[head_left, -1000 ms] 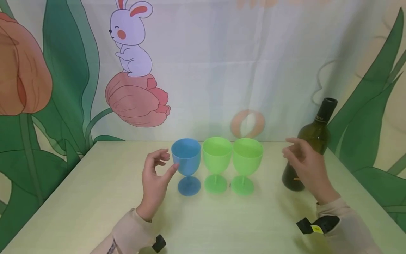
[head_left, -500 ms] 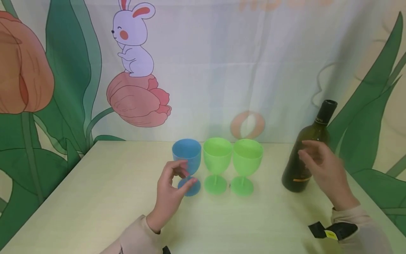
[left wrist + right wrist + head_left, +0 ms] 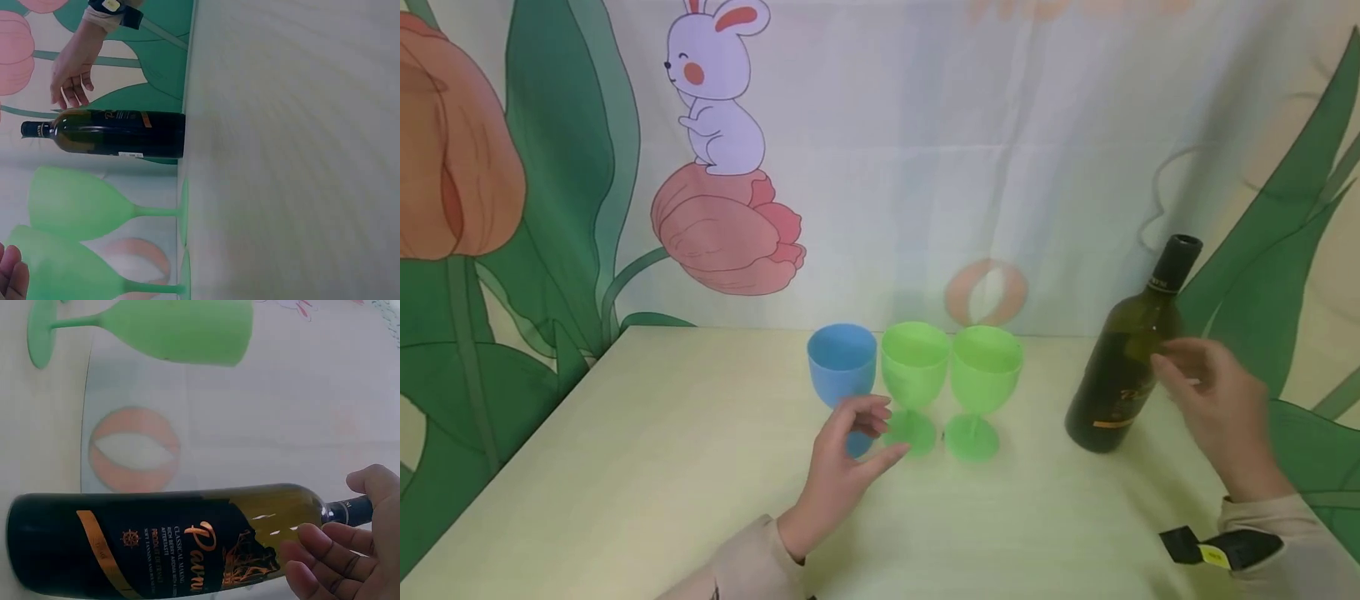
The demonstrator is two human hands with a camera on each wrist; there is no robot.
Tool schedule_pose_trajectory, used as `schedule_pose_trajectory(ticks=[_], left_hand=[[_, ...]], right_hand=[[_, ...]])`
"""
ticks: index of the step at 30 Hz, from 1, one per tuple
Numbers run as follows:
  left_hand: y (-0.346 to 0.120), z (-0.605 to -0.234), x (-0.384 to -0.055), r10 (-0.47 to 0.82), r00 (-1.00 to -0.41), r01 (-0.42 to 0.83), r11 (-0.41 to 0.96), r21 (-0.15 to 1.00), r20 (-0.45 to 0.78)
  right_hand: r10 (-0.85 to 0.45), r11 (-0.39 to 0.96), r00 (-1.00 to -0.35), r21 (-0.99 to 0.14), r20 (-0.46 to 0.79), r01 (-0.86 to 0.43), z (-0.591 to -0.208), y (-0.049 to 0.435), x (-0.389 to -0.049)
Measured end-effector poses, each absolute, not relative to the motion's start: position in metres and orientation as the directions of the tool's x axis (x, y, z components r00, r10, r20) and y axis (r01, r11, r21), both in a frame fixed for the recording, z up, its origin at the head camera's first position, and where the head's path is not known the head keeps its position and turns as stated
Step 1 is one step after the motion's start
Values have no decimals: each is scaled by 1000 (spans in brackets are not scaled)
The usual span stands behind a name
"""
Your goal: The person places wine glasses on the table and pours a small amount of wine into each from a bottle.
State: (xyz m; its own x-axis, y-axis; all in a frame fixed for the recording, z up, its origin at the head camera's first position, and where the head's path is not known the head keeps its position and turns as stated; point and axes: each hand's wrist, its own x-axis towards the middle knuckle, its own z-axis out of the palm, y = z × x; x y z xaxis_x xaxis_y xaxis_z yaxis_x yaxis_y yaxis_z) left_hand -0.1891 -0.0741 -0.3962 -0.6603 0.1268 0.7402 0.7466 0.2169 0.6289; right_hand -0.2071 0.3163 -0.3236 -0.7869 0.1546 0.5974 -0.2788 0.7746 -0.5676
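Observation:
My left hand (image 3: pixel 846 475) is in front of the blue plastic goblet (image 3: pixel 842 358), hiding its stem and part of its foot. Its fingers are loosely bent, thumb apart, with nothing between them. Two green goblets, a middle one (image 3: pixel 914 358) and a right one (image 3: pixel 987 362), stand upright in a row with the blue one. A dark wine bottle (image 3: pixel 1112 387) with a black and orange label stands upright further right. Beside its right side, my right hand (image 3: pixel 1221 408) hovers with relaxed fingers, holding nothing. In the right wrist view, fingers (image 3: pixel 334 550) overlap the bottle's neck and shoulder.
The pale table (image 3: pixel 625 467) carries the goblets and bottle near its back edge. Behind it hangs a cloth (image 3: pixel 880 167) printed with a rabbit, tulips and leaves. Black straps (image 3: pixel 1221 550) with cameras sit at the wrists.
My left hand has moved right and toward me, from beside the blue goblet to in front of it. My right hand has moved right, uncovering the bottle's label. Goblets and bottle stay put.

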Motion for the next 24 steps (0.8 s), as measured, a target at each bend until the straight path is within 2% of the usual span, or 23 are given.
schedule_pose_trajectory(ticks=[5,14,19,24], left_hand=[[-60,-398,-189,177,-732,681,182,709,658],[-39,-403,-190,218,-857,501,138,855,467],[-25,-413,-194,257,-881,440,136,888,397],[-11,-422,-199,237,-897,411,136,901,374]], right_hand=[[223,791,-797,-582,561,-189,-327,326,-209],[256,787,-864,-613,433,-74,-332,330,-216],[217,780,-894,-620,392,-82,-333,331,-221],[202,748,-912,-657,357,-91,-334,329,-226]])
